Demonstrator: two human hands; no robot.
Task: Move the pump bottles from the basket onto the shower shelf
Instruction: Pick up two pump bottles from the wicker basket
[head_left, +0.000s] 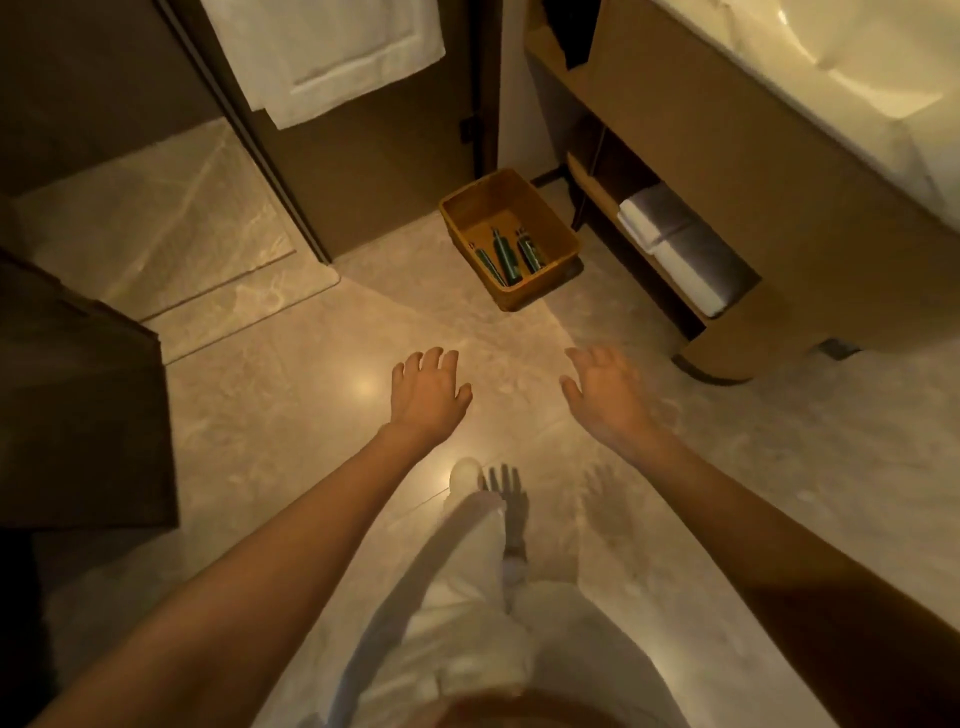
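Note:
A tan rectangular basket (558, 228) stands on the floor against the wall, just left of the vanity. Three dark green pump bottles (505, 257) lie flat inside it, side by side. My left hand (428, 392) is stretched out above the floor, palm down, fingers spread, holding nothing. My right hand (605, 389) is held out beside it in the same way, also empty. Both hands are well short of the basket, which lies ahead and between them. No shower shelf is in view.
A vanity (727, 171) with a white basin fills the right side, with folded towels (675, 244) on its lower shelf. A white towel (322, 52) hangs on the glass door at the top. The shower floor (156, 228) lies at the left. My legs show below.

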